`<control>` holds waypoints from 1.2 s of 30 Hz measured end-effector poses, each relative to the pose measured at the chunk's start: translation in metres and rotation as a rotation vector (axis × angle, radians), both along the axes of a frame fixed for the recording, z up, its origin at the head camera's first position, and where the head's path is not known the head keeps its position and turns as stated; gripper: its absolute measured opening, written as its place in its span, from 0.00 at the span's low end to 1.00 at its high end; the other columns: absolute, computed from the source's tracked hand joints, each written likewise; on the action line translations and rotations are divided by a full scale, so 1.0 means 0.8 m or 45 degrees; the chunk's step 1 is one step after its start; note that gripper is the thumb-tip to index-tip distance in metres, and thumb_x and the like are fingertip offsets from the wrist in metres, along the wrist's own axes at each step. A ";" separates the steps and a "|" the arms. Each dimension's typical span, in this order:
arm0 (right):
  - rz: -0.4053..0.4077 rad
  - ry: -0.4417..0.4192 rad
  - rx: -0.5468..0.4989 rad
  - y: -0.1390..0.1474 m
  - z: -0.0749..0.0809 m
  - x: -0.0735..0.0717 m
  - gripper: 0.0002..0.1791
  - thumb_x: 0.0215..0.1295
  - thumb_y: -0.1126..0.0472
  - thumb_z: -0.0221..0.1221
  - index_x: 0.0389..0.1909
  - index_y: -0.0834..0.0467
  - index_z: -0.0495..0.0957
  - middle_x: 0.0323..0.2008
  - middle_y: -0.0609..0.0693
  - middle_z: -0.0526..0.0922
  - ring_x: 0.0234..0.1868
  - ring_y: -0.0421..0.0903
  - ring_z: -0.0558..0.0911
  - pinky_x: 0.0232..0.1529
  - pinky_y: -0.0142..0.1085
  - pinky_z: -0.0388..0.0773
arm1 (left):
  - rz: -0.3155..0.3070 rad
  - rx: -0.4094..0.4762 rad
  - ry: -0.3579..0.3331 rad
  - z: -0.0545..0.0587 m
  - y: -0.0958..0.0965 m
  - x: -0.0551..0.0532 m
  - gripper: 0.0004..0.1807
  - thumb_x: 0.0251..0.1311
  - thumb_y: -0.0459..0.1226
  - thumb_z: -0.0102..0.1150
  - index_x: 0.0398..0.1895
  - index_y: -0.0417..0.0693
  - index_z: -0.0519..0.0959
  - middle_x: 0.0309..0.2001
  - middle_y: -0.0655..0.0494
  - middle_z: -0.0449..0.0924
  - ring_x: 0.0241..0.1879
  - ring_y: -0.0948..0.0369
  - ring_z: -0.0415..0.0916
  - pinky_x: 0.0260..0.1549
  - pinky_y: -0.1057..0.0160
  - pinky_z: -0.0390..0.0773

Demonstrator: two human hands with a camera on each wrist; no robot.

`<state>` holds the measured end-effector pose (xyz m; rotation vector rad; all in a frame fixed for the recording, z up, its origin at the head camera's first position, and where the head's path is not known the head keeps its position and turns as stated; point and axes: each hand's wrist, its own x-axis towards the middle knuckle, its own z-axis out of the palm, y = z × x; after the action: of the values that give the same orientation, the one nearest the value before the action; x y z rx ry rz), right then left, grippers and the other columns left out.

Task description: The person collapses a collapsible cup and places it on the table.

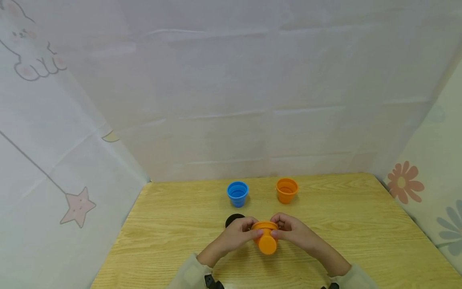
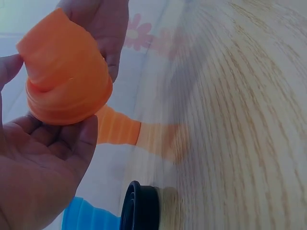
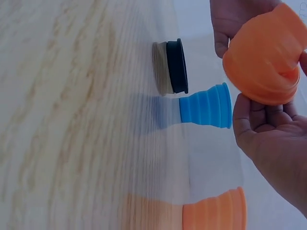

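Orange collapsible cup [image 1: 266, 237] hung above the wooden table [image 1: 361, 241], gripped between the left hand [image 1: 236, 235] and right hand [image 1: 294, 230]. Behind stood another orange cup [image 1: 286, 190], a blue cup [image 1: 237, 194] and a black collapsed cup [image 1: 232, 220].

Head view: from above and behind, facing forward and down, well back from the blue cup [image 1: 237, 194]. Left wrist view: low near the tabletop, close, tilted sideways, blue cup [image 2: 91, 216] at its bottom edge. Right wrist view: close from the opposite side, blue cup [image 3: 206, 105] central. Shared by all three: blue cup
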<state>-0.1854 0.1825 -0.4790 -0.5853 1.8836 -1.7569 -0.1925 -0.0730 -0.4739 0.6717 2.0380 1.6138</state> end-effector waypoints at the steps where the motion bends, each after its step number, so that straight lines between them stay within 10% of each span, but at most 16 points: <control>1: -0.010 -0.001 0.015 -0.001 0.000 0.000 0.17 0.75 0.56 0.58 0.54 0.65 0.71 0.46 0.56 0.77 0.43 0.45 0.77 0.49 0.39 0.81 | 0.009 -0.002 0.006 0.000 0.001 0.000 0.16 0.73 0.45 0.58 0.51 0.43 0.82 0.43 0.56 0.83 0.38 0.64 0.77 0.42 0.65 0.79; 20: -0.122 0.082 0.126 -0.011 0.000 0.001 0.14 0.72 0.60 0.62 0.47 0.67 0.72 0.42 0.55 0.78 0.38 0.43 0.76 0.38 0.32 0.79 | 0.166 -0.079 0.168 -0.011 0.009 -0.005 0.06 0.66 0.39 0.66 0.40 0.46 0.85 0.37 0.58 0.84 0.31 0.68 0.74 0.32 0.72 0.75; 36: -0.218 0.604 0.237 -0.010 -0.004 -0.001 0.09 0.75 0.61 0.58 0.49 0.62 0.77 0.44 0.53 0.87 0.46 0.42 0.85 0.44 0.32 0.84 | 0.077 -0.004 0.199 -0.012 0.002 -0.011 0.11 0.70 0.37 0.61 0.50 0.42 0.82 0.45 0.50 0.85 0.38 0.67 0.78 0.40 0.70 0.80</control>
<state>-0.1860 0.1745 -0.4826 -0.8468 2.4531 -1.6169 -0.2013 -0.0715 -0.4835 0.7632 2.1902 1.6376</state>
